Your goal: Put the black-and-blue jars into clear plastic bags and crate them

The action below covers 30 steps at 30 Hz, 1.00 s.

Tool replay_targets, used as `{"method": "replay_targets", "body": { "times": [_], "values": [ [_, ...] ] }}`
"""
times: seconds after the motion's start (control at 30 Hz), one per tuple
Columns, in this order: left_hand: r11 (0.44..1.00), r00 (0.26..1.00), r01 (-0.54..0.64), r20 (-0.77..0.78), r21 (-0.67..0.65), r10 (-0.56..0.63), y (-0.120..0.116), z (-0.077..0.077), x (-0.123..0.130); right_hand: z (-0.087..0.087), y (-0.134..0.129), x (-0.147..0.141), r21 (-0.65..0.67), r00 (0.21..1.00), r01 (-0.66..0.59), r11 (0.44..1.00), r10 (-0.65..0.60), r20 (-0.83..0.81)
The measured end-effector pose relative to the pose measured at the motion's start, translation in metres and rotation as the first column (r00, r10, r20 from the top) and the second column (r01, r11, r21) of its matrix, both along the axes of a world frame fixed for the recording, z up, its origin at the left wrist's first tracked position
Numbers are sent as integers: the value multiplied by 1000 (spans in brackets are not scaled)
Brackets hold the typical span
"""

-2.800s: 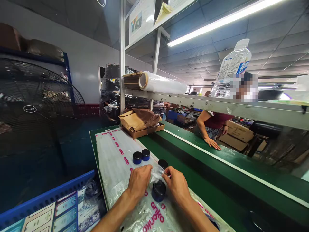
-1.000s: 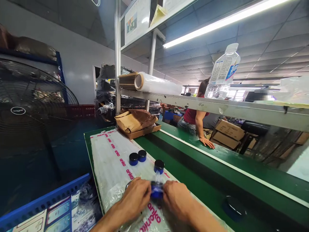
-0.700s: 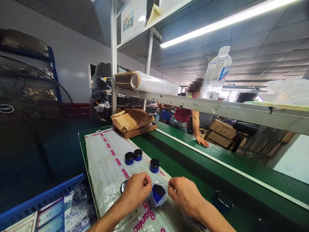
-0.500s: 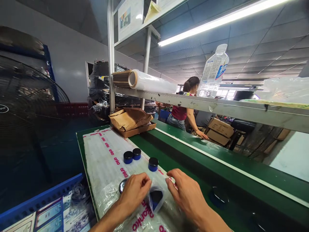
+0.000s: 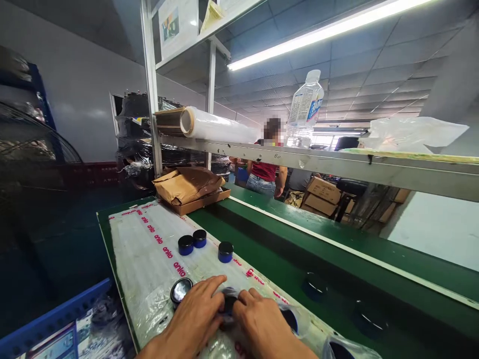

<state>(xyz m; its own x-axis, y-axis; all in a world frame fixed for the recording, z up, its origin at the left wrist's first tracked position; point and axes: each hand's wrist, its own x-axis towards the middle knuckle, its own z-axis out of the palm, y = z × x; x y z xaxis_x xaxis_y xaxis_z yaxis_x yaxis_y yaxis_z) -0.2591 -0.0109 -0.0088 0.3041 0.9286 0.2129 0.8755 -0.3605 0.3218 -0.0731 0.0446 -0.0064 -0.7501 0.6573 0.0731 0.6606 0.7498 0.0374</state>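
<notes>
My left hand [image 5: 198, 314] and my right hand [image 5: 258, 319] meet over a dark round jar in a clear plastic bag [image 5: 229, 301] on the near part of the table. The fingers of both are closed about it from either side; its lower part is hidden. Just left of my left hand, a jar with a glossy black top [image 5: 181, 290] lies tilted. Beside my right hand is another bagged jar [image 5: 290, 319], partly covered by my wrist. Farther back stand a pair of black-and-blue jars [image 5: 186, 245] and a single jar [image 5: 225, 252].
Dark round jars [image 5: 314, 286] lie on the green belt to the right. A bagged jar [image 5: 339, 349] is at the bottom edge. A cardboard tray [image 5: 202, 202] holds brown paper. Above run a shelf [image 5: 337, 162] and a bottle [image 5: 306, 107]. A blue crate [image 5: 56, 311] stands lower left; a person [image 5: 264, 174] stands beyond.
My hands have come together around a bagged jar; before, they were apart with one between them. A bagged jar now lies by my right wrist. The view has swung right, and the person's arm is lowered.
</notes>
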Motion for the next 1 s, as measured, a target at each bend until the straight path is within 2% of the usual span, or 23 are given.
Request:
{"method": "replay_targets", "body": {
  "times": [0.13,0.23,0.33,0.47,0.53,0.57,0.63,0.7,0.77,0.87,1.0],
  "values": [
    [997,956,27,293,-67,-6,9,-6,-1,8,-3,6,-75,991,108,991,-113,-65],
    [998,916,9,402,-56,15,7,-2,-3,14,-8,15,-126,976,156,980,-172,-132],
    [999,926,-24,376,-36,36,-2,7,-1,13,-10,23,-158,961,175,972,-203,-189],
    [994,994,15,113,-111,-2,-9,17,8,5,-9,26,-175,960,123,977,-162,-227],
    [996,998,26,52,-90,-21,-7,17,10,3,-10,28,-172,955,125,977,-166,-244],
    [996,997,35,78,-80,-29,-6,16,11,3,-10,30,-171,951,135,976,-176,-253],
    [994,974,59,223,-92,-37,-2,14,10,5,-11,35,-179,944,142,974,-188,-272],
    [989,918,69,397,-130,-12,1,12,9,8,-12,40,-196,935,128,972,-185,-303],
    [988,870,36,491,-147,42,2,12,10,9,-14,45,-215,923,113,970,-183,-339],
    [988,854,-58,506,-141,123,2,12,13,11,-15,52,-229,905,118,966,-200,-375],
    [991,845,-114,517,-75,136,-3,1,16,23,-14,75,-196,881,138,971,-211,-424]
  ]
}}
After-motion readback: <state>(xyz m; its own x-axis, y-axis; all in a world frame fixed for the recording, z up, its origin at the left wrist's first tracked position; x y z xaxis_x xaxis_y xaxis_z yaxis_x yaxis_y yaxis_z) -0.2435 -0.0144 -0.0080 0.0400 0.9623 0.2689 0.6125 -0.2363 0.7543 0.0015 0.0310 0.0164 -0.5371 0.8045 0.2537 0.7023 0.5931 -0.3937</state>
